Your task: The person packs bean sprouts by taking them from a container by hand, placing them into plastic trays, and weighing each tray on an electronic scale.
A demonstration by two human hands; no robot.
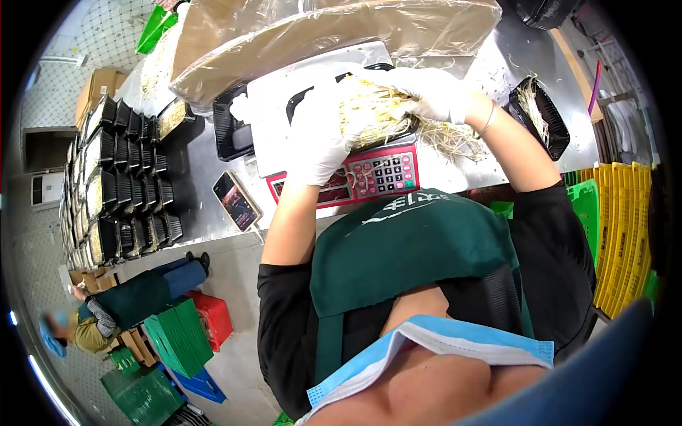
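Bean sprouts (373,112) lie heaped in a black tray (387,143) on the white plate of a scale (267,135). My left hand (318,135), in a white glove, is pressed against the left side of the heap, its fingers largely hidden. From the right, my right hand (435,96), also gloved, has its fingers curled onto the sprouts. The scale's red keypad panel (383,172) faces me. Loose sprouts (452,142) are scattered below my right hand.
Stacked filled black trays (128,174) stand at the left. A phone (236,201) lies near the table edge, and an empty black tray (231,124) beside the scale. Another sprout tray (540,119) is at the right. A co-worker (135,302) is at lower left.
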